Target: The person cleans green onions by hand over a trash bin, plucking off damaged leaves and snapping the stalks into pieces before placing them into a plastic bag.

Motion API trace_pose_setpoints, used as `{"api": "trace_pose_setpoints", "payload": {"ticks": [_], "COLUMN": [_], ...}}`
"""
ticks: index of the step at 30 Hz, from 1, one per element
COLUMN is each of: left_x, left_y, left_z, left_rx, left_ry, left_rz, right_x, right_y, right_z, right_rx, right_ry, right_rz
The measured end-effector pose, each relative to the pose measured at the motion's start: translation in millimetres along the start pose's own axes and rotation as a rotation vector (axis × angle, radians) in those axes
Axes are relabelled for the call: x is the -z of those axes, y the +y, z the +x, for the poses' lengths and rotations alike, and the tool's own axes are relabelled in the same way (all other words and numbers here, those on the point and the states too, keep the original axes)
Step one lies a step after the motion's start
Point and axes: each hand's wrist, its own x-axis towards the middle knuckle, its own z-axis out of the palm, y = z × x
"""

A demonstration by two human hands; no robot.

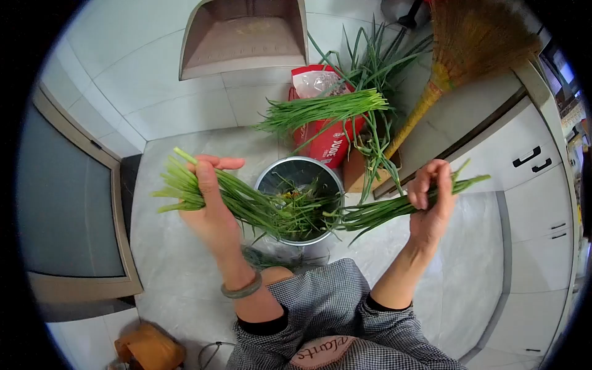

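My left hand (213, 200) is closed around a thick bunch of green stalks that look like garlic chives (243, 197), pale cut ends to the left, tips over the bin. In my right hand (431, 200) is a thinner bunch of chives (382, 214), its leaves reaching left to the bin's rim. Between my hands stands a round metal bin (300, 242) with loose green and some yellowish scraps inside. Beyond it, another neat bundle of chives (327, 111) lies across a red bag (330, 142).
Behind the bag, long green onions (376, 68) stick up from a cardboard box (364, 176). A straw broom (431, 92) leans at the right. A dustpan (246, 37) is against the tiled wall. White cabinets (530, 203) line the right; a framed door (74, 203) is at left.
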Motion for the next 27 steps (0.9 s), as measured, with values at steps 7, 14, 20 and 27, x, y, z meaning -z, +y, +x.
{"api": "trace_pose_setpoints", "payload": {"ticks": [7, 14, 20, 27], "left_x": [-4.1, 0.5, -41.9, -16.4], "left_y": [17.1, -9.9, -58.3, -25.3], "left_z": [16.2, -7.3, -53.4, -8.7], "left_rx": [-0.006, 0.357, 0.354, 0.351], "left_ry": [-0.219, -0.967, -1.252, -0.705], "left_rz": [-0.135, 0.220, 0.199, 0.216], "right_x": [19.8, 32.4, 11.6, 57.0], "right_y": [-27.0, -18.1, -13.2, -55.4], "right_z": [4.4, 4.2, 3.4, 15.6], "right_rx": [0.063, 0.053, -0.026, 0.086], "right_ry": [-0.097, -0.131, -0.259, -0.179], "right_rz": [0.073, 0.229, 0.324, 0.157]}}
